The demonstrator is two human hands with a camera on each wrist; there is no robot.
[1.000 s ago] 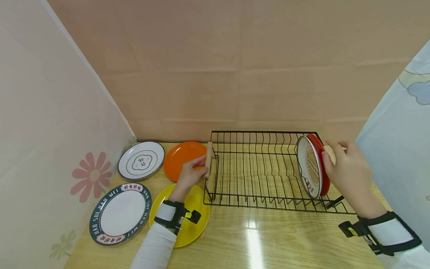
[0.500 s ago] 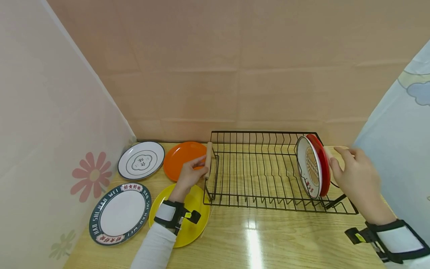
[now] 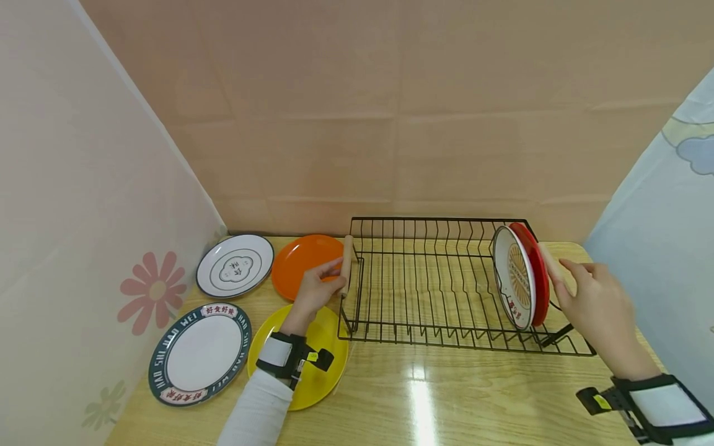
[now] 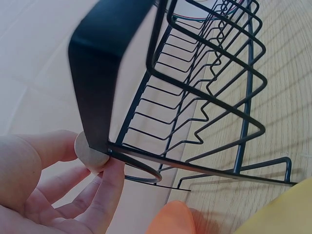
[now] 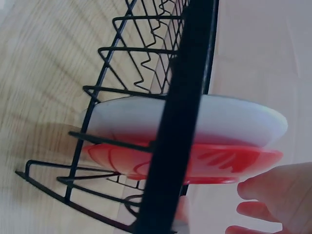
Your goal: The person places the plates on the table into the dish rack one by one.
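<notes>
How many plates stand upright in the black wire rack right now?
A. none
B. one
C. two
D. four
C: a white patterned plate and a red plate behind it stand in slots at the right end of the rack; the other four plates lie flat on the table.

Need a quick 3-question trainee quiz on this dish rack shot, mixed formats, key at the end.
1. True or false: the left hand grips the rack's wooden handle.
2. How many plates stand upright in the wire rack?
A. none
B. two
C. four
3. Fill in: the plate lying under the left wrist is ____ in colour.

Key
1. True. Its fingers curl round the wooden handle at the rack's left end.
2. B. A white patterned plate and a red plate stand side by side at the right end; the right hand is just beside the red one, fingers relaxed, holding nothing.
3. Yellow: the yellow plate, flat on the table.
</notes>
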